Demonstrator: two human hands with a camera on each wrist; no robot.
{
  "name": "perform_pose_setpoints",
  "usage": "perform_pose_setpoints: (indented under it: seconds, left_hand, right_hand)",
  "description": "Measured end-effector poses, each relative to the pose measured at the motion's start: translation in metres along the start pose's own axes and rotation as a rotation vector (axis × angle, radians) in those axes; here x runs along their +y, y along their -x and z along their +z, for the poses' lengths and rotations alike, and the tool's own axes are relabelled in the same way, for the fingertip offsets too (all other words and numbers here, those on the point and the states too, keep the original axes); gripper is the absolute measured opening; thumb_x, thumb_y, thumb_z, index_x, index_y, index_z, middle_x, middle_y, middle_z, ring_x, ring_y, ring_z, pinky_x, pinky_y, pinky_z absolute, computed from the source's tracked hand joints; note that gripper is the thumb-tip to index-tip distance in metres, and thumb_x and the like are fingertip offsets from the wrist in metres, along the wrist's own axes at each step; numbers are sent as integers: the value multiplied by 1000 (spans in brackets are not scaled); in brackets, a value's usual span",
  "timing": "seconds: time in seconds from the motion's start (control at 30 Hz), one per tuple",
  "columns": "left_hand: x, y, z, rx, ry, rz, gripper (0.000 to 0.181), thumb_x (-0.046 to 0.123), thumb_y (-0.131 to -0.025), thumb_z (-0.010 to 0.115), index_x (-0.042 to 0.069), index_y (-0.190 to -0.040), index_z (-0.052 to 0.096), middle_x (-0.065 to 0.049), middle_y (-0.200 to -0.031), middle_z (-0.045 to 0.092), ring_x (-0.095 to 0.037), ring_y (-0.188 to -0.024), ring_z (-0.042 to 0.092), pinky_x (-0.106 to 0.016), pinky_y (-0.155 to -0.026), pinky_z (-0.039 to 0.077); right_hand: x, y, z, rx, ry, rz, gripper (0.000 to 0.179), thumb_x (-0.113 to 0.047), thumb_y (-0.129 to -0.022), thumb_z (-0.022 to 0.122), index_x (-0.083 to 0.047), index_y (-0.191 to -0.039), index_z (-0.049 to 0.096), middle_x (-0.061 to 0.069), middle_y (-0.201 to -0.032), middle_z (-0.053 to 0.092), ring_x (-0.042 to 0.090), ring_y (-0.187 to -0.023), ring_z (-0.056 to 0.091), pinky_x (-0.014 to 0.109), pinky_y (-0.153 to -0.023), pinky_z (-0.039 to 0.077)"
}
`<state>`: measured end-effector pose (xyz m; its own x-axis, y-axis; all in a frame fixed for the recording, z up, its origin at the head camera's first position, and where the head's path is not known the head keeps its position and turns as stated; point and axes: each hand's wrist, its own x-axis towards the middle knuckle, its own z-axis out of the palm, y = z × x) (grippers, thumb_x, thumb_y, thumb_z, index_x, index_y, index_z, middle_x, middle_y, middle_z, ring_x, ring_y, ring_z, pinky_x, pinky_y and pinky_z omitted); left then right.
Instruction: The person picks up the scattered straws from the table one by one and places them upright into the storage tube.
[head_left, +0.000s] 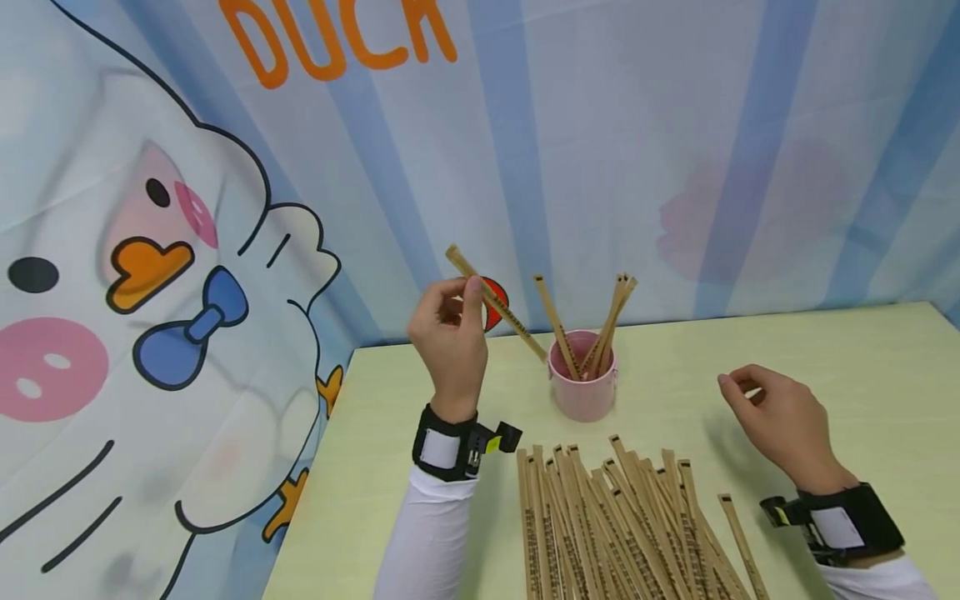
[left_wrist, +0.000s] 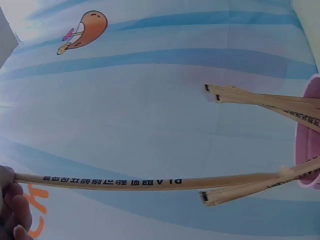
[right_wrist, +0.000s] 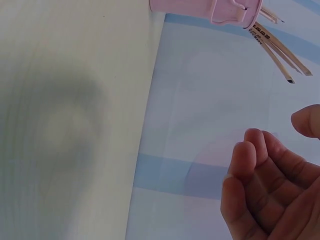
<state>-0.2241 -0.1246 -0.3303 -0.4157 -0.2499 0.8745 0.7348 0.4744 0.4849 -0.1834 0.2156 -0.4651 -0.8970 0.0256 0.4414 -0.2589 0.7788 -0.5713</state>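
Observation:
My left hand (head_left: pixel 453 342) pinches a brown paper-wrapped straw (head_left: pixel 512 318) between thumb and fingers. The straw slants down to the right, its lower end beside the rim of a small pink bucket (head_left: pixel 583 402). Several wrapped straws (head_left: pixel 556 317) stand leaning inside the bucket. Dark printing runs along the held straw (left_wrist: pixel 115 183) in the left wrist view; whether its end touches the bucket I cannot tell. Right of the bucket, my right hand (head_left: pixel 787 421) hovers above the table with loosely curled fingers (right_wrist: pixel 245 160) and holds nothing.
A large heap of wrapped straws (head_left: pixel 622 533) lies at the front of the pale table (head_left: pixel 862 358). One loose straw (head_left: pixel 742 546) lies right of it. Behind the table hangs a blue striped cloth (head_left: pixel 585 167) with a cartoon duck (head_left: pixel 247 467).

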Motion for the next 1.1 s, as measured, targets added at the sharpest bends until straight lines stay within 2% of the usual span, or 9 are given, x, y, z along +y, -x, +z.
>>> perform_pose_setpoints:
  seconds: [0.2,0.47,0.8,0.97,1.1]
  left_hand:
    - [-15,8,23,-49,-38,-41,16,16,-89,65,1,-84,68,-11,-73,67,-19,-55,55,-28,-50,44]
    - [-37,34,40,-124,-169,-105,21,23,-91,63,5,-87,70,-8,-76,69,-16,-58,58,-26,-52,45]
    - [-58,64,43,-321,-314,-192,18,26,-92,63,10,-91,70,-3,-84,70,-10,-60,57,-23,-53,43]
    - [-62,72,44,-406,-363,-232,17,27,-92,63,12,-93,69,-2,-84,70,-9,-61,57,-22,-52,43]
    - [-64,75,46,-444,-394,-246,16,27,-91,63,13,-92,69,1,-83,70,-7,-62,58,-22,-53,43]
  right_hand:
    - [1,0,-1,-2,-10,-4,29,-30,-93,57,-4,-100,67,17,-88,68,30,-69,61,34,-50,41]
    - [0,0,-1,4,-18,-11,29,-30,-94,57,-4,-100,67,17,-87,67,30,-68,61,34,-51,41]
    - [1,1,1,-2,-18,-9,29,-30,-93,57,-3,-99,67,17,-87,68,29,-68,61,34,-51,41]
    - [1,1,2,-6,-11,-10,28,-29,-93,57,-3,-99,68,17,-87,68,30,-68,61,35,-50,42]
    - [1,2,2,-5,-7,-10,29,-30,-93,57,-3,-98,68,17,-87,68,30,-69,61,37,-51,42]
